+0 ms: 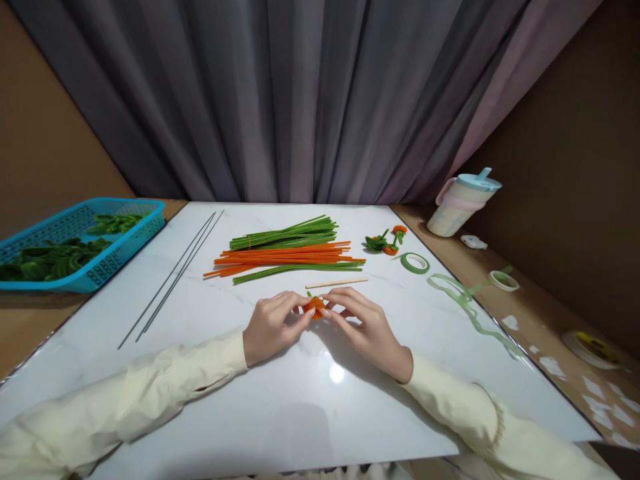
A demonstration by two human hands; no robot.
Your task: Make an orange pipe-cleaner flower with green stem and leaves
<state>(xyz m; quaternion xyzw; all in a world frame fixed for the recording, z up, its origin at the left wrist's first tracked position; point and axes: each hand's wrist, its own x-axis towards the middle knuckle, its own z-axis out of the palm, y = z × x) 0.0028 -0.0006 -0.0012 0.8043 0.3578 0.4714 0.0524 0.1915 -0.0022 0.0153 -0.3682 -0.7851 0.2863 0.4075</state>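
My left hand (pixel 273 327) and my right hand (pixel 367 328) meet near the middle of the white marble board (pixel 320 400). Both pinch a small orange pipe-cleaner piece (pixel 315 307) between their fingertips; a bit of green shows on it. Just beyond my fingers lies a short wooden stick (pixel 336 283). Farther back is a pile of orange pipe cleaners (pixel 285 257) and green pipe cleaners (pixel 283 237). A finished small orange and green flower (pixel 386 241) lies at the back right.
Thin dark wires (pixel 173 277) lie diagonally on the left. A blue basket (pixel 75 280) of green pieces sits at far left. A green tape roll (pixel 415 262), a second roll (pixel 504 281) with loose tape (pixel 470 310), and a lidded cup (pixel 463 203) are at the right.
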